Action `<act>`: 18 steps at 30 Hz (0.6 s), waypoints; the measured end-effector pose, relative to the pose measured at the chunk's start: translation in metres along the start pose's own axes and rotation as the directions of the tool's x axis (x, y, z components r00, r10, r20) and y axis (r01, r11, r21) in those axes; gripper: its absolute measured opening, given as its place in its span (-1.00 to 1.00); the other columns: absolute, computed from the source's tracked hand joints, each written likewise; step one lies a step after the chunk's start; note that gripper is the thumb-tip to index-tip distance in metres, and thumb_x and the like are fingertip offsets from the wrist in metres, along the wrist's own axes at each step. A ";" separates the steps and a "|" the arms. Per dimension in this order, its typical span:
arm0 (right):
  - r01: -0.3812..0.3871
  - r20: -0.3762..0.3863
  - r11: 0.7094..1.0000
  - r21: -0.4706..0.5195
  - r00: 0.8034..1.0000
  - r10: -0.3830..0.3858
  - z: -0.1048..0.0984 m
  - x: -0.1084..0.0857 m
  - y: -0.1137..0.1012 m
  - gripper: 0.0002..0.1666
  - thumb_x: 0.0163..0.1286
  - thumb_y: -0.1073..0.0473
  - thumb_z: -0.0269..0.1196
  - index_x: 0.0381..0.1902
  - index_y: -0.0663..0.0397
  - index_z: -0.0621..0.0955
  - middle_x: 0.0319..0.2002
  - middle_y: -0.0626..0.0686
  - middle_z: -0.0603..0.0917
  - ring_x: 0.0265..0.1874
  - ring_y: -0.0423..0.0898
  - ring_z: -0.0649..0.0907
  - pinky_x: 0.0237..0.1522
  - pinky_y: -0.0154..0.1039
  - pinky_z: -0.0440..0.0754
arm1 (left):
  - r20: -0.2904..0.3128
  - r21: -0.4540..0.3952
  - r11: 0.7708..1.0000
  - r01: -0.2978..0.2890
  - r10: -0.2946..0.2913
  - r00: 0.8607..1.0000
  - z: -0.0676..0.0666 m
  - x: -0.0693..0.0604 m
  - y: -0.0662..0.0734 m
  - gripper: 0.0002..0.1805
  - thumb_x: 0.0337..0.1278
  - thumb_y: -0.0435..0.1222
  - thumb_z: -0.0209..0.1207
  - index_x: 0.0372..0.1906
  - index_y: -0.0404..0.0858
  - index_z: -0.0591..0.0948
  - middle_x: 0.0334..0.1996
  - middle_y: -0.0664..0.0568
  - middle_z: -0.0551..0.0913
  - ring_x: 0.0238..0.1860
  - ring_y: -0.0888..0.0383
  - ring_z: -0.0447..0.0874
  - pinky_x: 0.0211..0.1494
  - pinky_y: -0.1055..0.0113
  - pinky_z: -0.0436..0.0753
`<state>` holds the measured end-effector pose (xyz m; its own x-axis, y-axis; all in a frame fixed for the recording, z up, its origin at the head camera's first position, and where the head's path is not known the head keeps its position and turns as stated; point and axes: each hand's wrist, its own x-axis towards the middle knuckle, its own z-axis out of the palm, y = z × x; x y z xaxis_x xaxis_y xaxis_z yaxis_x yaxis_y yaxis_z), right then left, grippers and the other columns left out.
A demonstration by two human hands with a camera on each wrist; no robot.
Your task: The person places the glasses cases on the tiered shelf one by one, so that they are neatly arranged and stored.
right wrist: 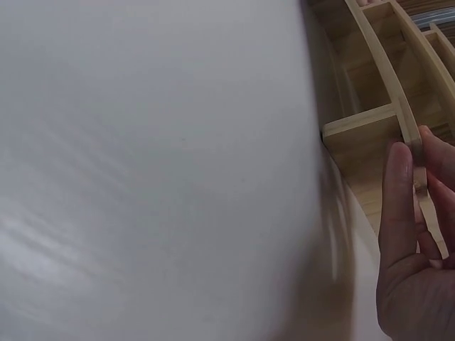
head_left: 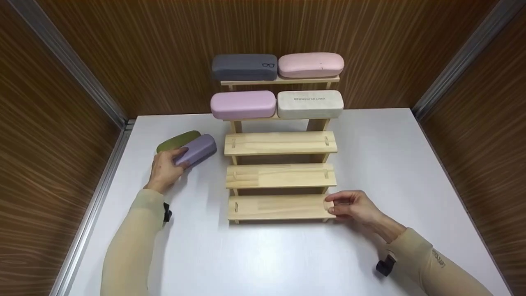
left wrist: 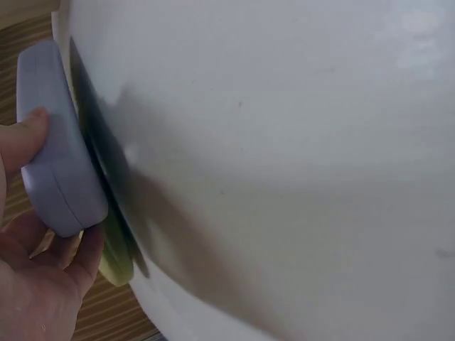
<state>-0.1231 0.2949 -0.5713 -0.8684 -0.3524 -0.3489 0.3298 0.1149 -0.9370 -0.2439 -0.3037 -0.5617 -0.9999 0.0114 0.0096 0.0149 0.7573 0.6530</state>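
Note:
At the left of the white table, my left hand (head_left: 165, 167) grips a lavender glasses case (head_left: 199, 149), thumb on one side and fingers on the other. Close behind it lies an olive-green glasses case (head_left: 177, 141), partly hidden by the lavender one. Whether the lavender case touches the table is hard to tell. My right hand (head_left: 356, 207) pinches the right end of the lowest board of a wooden stepped rack (head_left: 283, 207); in the right wrist view, the thumb and fingers straddle the board's edge (right wrist: 407, 117).
Along the rack's top board sit a dark grey case (head_left: 244, 68) and a pink case (head_left: 311, 65). One board lower are a pink-purple case (head_left: 243, 105) and a white case (head_left: 310, 105). Wood-grain walls (head_left: 263, 28) enclose the table (head_left: 263, 259) behind and at both sides.

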 end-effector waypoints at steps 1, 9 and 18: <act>-0.001 0.001 1.000 0.006 1.000 0.001 0.000 0.000 0.000 -0.62 0.40 0.47 0.46 0.13 0.15 0.86 -0.16 -0.23 0.87 -0.22 -0.26 0.85 -0.08 -0.21 0.95 | -0.005 -0.001 1.000 -0.010 0.010 1.000 -0.003 -0.001 0.001 -0.40 0.42 -0.33 0.39 0.52 -0.19 0.67 0.56 -0.31 0.61 0.59 -0.37 0.52 0.72 -0.27 0.41; 0.012 0.000 1.000 0.006 1.000 -0.012 0.001 0.002 0.002 -0.62 0.40 0.48 0.46 0.11 0.13 0.87 -0.16 -0.24 0.89 -0.21 -0.27 0.87 -0.09 -0.26 0.94 | -0.065 0.028 0.996 -0.082 0.083 0.994 -0.034 -0.016 0.011 -0.43 0.39 -0.36 0.38 0.48 -0.24 0.69 0.51 -0.33 0.65 0.36 -0.39 0.62 0.46 -0.23 0.53; 0.020 -0.008 1.000 0.008 1.000 -0.019 0.000 0.003 0.003 -0.61 0.37 0.51 0.47 0.11 0.17 0.86 -0.11 -0.25 0.89 -0.21 -0.27 0.86 -0.07 -0.31 0.92 | -0.129 0.026 0.990 -0.139 0.141 0.982 -0.063 -0.040 0.025 -0.44 0.32 -0.39 0.44 0.42 -0.25 0.74 0.49 -0.37 0.66 0.40 -0.40 0.63 0.49 -0.23 0.54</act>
<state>-0.1244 0.2943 -0.5751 -0.8775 -0.3474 -0.3307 0.3156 0.1009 -0.9435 -0.2039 -0.3264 -0.4975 -0.9793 0.0338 0.1993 0.1536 0.7654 0.6250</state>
